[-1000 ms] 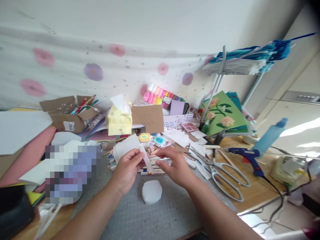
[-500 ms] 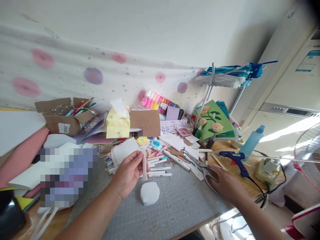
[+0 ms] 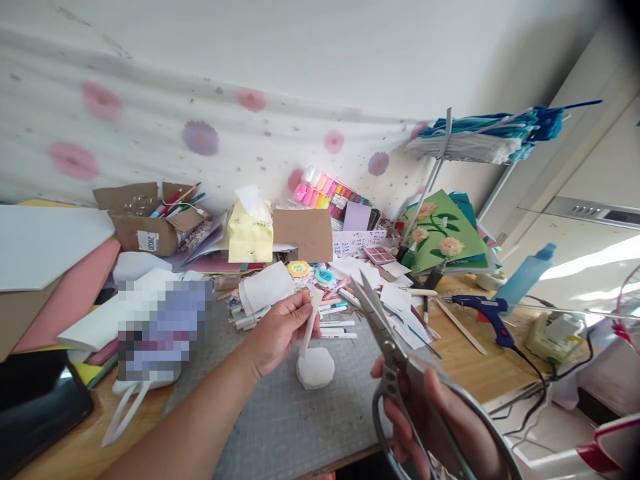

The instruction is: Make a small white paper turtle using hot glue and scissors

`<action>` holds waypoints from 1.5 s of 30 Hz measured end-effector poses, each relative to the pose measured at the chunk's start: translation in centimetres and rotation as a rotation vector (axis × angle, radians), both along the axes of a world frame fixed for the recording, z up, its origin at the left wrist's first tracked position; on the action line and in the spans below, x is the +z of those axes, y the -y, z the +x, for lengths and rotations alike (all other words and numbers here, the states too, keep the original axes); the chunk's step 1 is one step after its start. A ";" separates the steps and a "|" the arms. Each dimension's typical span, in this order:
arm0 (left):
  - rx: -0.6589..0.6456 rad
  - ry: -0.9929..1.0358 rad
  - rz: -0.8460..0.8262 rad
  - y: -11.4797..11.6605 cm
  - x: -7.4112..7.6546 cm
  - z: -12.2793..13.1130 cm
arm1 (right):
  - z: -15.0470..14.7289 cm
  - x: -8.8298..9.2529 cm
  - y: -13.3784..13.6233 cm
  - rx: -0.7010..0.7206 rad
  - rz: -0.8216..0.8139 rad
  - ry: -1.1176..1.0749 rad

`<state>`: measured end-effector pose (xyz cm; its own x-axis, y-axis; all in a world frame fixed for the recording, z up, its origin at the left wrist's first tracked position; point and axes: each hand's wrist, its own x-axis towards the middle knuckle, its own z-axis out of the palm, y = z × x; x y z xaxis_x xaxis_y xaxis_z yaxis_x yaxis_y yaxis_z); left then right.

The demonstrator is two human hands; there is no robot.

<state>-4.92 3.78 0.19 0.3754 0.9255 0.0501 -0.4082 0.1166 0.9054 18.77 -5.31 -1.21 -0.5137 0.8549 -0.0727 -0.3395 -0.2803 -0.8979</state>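
Scissors (image 3: pixel 385 333) are up in the right hand (image 3: pixel 440 427), fingers curled tight round the handles. The blades look closed, tips pointing up and away; we place them over the right edge of the grey cutting mat (image 3: pixel 300 427). The left hand (image 3: pixel 277 330) pinches a white strip (image 3: pixel 311 320) between thumb and fingertips, held roughly upright. The strip's lower end reaches a white octagonal pad (image 3: pixel 316 368) lying on the mat; we cannot tell if they touch. Markers (image 3: pixel 337 327) lie just behind the strip. A blue glue gun (image 3: pixel 487 310) and a light blue bottle (image 3: pixel 527 277) sit well to the right on the wooden table (image 3: pixel 470 373). A yellow tissue pack (image 3: pixel 250 233) and a cardboard box (image 3: pixel 145 223) stand at the back.
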 end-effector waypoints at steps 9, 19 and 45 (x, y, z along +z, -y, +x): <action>-0.011 -0.096 0.098 0.0 0.0 -0.2 | -1.4 -0.9 1.2 0.047 -0.033 -0.009; -0.062 -0.264 0.175 -0.1 -0.2 -0.4 | -1.4 -1.0 1.1 0.090 -0.067 -0.050; -0.160 -0.454 0.257 -0.1 0.2 -0.6 | -0.8 -1.5 0.9 0.097 -0.052 -0.008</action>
<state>-5.54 3.84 0.39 0.5472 0.8343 0.0674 0.0354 -0.1036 0.9940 17.94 -6.25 -2.76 -0.5945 0.7964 -0.1108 -0.3160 -0.3581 -0.8786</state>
